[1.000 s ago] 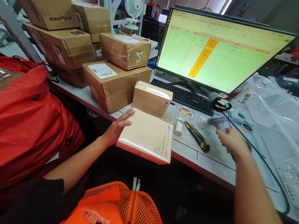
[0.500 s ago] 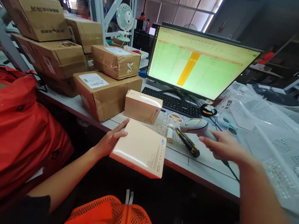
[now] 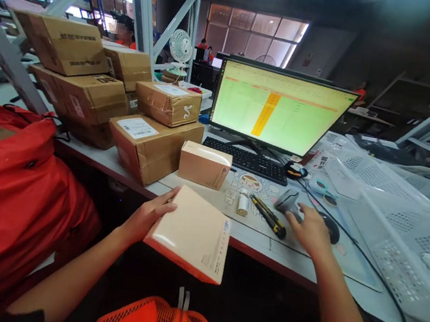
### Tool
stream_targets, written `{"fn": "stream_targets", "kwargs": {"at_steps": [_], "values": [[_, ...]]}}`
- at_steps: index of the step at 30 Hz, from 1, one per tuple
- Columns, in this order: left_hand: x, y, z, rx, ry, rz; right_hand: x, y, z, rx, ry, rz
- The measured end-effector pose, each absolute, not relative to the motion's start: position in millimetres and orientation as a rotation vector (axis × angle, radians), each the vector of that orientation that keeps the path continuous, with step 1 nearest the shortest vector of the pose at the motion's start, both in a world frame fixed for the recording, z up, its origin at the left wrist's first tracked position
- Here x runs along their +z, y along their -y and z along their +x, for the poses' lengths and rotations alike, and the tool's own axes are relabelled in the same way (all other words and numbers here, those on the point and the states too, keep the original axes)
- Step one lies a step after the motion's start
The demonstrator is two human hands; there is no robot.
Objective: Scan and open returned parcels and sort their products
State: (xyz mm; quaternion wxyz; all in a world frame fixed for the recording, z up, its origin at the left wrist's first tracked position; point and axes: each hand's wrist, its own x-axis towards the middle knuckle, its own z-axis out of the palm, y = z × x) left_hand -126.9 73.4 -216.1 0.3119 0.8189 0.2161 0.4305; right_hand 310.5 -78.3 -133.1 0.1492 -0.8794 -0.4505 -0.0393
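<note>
L hand grip holds flat box; R hand hides scanner handle, grip unclear.

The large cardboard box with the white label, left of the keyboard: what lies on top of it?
A smaller taped carton rests on the rear of the large box, behind its white label. The part of the lid under that carton is hidden.

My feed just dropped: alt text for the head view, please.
The left hand holds a flat beige box at the edge of the desk; the right hand lies on a scanner there. Behind stand a smaller box, taped cartons, a keyboard and a monitor with a green spreadsheet.
</note>
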Motion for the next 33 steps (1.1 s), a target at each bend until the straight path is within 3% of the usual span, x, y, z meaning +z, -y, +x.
{"fn": "stream_targets", "kwargs": {"at_steps": [3, 9, 12, 16, 21, 25, 29, 33], "values": [[-193, -68, -127, 0.996, -0.431, 2.272, -129, 91, 262, 0.183, 1.482, -2.044], [-140, -43, -114, 0.804, -0.122, 2.614, -141, 110, 184, 1.339, 1.646, -1.4], [-126, -30, -113, 0.816, 0.032, 2.624, -154, 115, 176, 1.691, 1.525, -1.188], [-126, -27, -118, 0.901, 0.144, 2.621, -158, 123, 179, 1.559, 1.527, -1.241], [-134, -28, -125, 1.004, -0.152, 2.41, -151, 135, 180, 1.21, 1.652, -1.471], [-141, -22, -137, 0.749, -0.3, 2.102, -147, 140, 180, 1.046, 1.589, -1.593], [-155, -6, -150, 0.409, -0.497, 2.21, -151, 135, 169, 0.895, 1.671, -1.655], [-155, 14, -167, 0.121, -0.816, 2.258, -188, 124, 157, 0.752, 1.843, -1.601]]}}
